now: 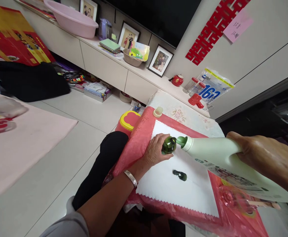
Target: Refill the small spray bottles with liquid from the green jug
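My left hand (156,148) is wrapped round a small dark green glass bottle (169,145) that stands on a white scalloped mat (156,182). In my right hand (257,153) is a large pale green jug (214,146), gripped by its handle and tipped to the left. The jug's green pouring spout (181,141) is close to the small bottle's mouth; whether liquid is flowing I cannot make out. A dark green pump head (180,175) lies on the mat below the bottle. Farther back on the red cover sits a pale translucent cap (157,112).
Red plastic (131,154) covers the table under the mat. A clear pinkish plastic item (235,199) lies at the right, partly under the jug. A yellow-and-pink stool (129,121) stands beside the table. Behind runs a low cabinet (104,65) with frames, a pink basin (71,18) and jars.
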Available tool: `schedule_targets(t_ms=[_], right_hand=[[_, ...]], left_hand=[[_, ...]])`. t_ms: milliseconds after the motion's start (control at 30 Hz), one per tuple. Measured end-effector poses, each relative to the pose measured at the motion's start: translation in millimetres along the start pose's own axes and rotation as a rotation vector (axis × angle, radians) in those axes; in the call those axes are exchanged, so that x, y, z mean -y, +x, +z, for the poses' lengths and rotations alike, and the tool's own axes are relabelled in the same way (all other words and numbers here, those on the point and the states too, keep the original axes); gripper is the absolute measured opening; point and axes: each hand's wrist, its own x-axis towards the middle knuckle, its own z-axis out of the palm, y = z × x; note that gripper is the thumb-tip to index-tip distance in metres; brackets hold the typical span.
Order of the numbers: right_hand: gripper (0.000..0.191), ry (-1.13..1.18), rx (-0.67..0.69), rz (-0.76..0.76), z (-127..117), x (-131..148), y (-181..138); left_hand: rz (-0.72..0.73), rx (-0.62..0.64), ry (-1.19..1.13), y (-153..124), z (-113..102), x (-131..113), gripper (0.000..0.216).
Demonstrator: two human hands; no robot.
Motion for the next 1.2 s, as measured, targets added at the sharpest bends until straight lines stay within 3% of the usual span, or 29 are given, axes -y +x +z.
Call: schedule_targets(t_ms=[867, 1200], right_hand=[[0.009, 0.042, 0.007, 0.018, 2.9, -2.7, 3.6], [0.01, -0.043, 0.01, -0.006, -1.4, 1.5, 2.2]], left_hand=[[0.009, -0.015, 0.004, 0.9, 0.3, -0.7, 0.091], [0.009, -0.017, 0.007, 0.6, 1.2, 1.3, 0.092]])
